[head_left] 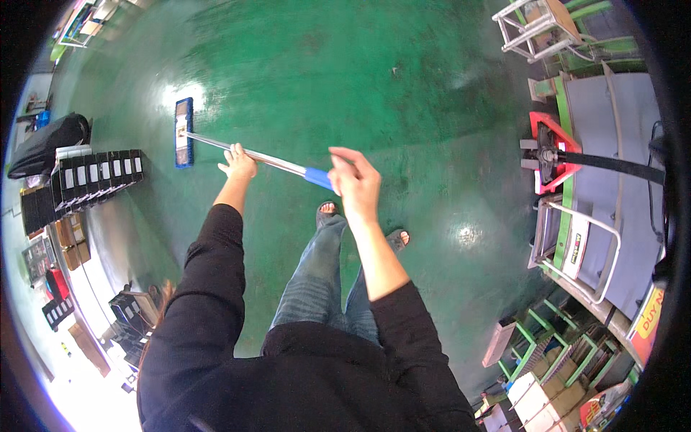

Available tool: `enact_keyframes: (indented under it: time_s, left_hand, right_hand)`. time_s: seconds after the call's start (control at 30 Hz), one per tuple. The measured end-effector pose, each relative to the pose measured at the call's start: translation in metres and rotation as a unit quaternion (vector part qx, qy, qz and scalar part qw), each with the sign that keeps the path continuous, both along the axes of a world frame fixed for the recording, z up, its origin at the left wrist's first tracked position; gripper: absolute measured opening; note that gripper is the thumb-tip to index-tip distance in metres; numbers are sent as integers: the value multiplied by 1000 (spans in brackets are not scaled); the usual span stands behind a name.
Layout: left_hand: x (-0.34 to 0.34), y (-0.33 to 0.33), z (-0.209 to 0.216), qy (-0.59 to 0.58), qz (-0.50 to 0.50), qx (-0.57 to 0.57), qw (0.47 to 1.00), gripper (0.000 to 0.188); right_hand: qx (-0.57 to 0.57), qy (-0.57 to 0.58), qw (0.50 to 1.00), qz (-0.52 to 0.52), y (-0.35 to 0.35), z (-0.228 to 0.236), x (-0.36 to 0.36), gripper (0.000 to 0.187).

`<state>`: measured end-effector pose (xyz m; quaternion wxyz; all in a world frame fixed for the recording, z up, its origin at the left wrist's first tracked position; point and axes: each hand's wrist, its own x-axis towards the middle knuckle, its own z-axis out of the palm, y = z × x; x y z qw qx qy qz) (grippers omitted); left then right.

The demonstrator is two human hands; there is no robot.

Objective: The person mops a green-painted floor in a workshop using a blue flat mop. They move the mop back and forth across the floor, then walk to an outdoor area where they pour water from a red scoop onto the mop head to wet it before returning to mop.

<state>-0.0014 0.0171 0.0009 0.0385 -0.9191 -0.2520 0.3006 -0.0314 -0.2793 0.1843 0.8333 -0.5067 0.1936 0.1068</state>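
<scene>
A flat floor mop (277, 161) slants across in front of me, with a silver metal pole and a blue grip at its upper end. Its long, narrow head (184, 153), edged in blue, lies on the green floor at the far left. Partway down the pole, my left hand (239, 163) holds it with some fingers loosely raised. My right hand (355, 186) is closed around the end of the blue grip (318, 178), its index finger partly extended. The palm sides of both hands are hidden.
Black file boxes (101, 173) and a black-covered object (54, 146) line the left side. On the right stand a red-based piece of equipment (554, 153), a metal-framed cart (612, 252) and green-framed racks (558, 338). A white-framed stand (533, 32) is at the far right.
</scene>
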Motion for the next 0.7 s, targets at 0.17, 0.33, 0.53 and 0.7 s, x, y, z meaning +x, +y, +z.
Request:
enact_keyframes:
  time_s: [0.17, 0.33, 0.53, 0.7]
  left_hand:
    - [-20, -73, 12, -69, -125, -102, 985, 65]
    - [-88, -304, 74, -112, -431, -303, 843, 51]
    - [-215, -650, 198, -130, -485, -586, 636, 53]
    - [-264, -845, 248, -218, -475, -689, 502, 59]
  right_hand:
    - [0, -14, 999, -49, -86, -4, -17, 16]
    - [-172, -16, 977, -121, -334, 74, -144, 15]
    - [-418, -46, 837, -352, -628, 288, -415, 35]
    - [-619, -173, 721, -260, -717, 424, -539, 26]
